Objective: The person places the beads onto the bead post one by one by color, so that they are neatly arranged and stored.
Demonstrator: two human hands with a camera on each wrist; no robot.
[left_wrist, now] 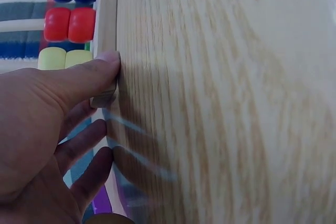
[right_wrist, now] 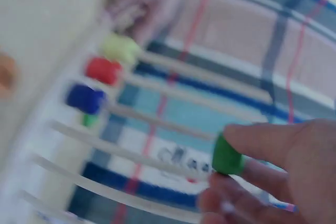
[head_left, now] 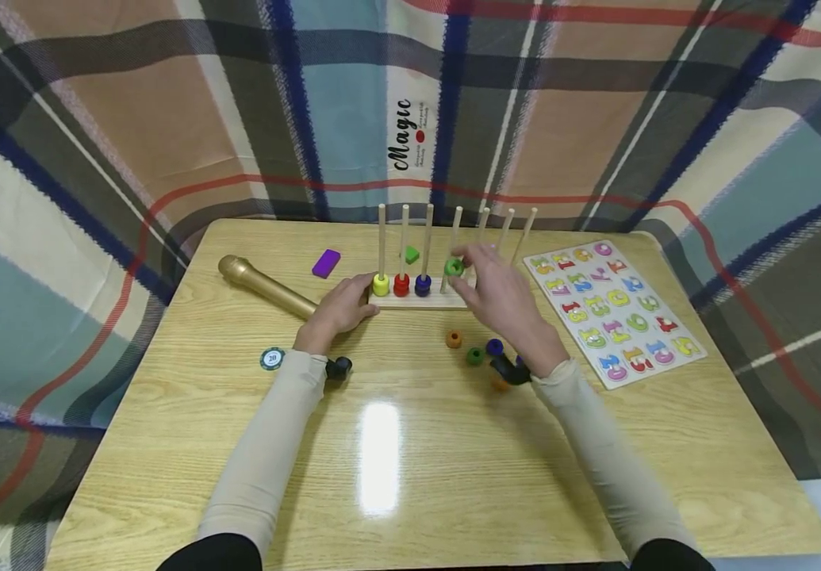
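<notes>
A wooden peg rack [head_left: 410,300] with a row of upright pegs stands near the table's far side. Yellow beads [head_left: 381,285], red beads [head_left: 401,285] and blue beads [head_left: 422,286] sit at the bottom of its three leftmost pegs. My left hand [head_left: 339,309] grips the left end of the rack's base, the thumb [left_wrist: 100,69] along the front edge. Between thumb and fingers, my right hand [head_left: 503,297] pinches a green bead [right_wrist: 227,155] by the fourth peg. Whether the peg runs through that bead I cannot tell.
Loose on the table below the right hand lie an orange bead [head_left: 454,339], a green bead [head_left: 475,356] and a blue bead [head_left: 494,347]. A sticker board [head_left: 613,313] lies right; a gold stick [head_left: 267,285], purple block [head_left: 326,263] and round chip [head_left: 272,358] lie left.
</notes>
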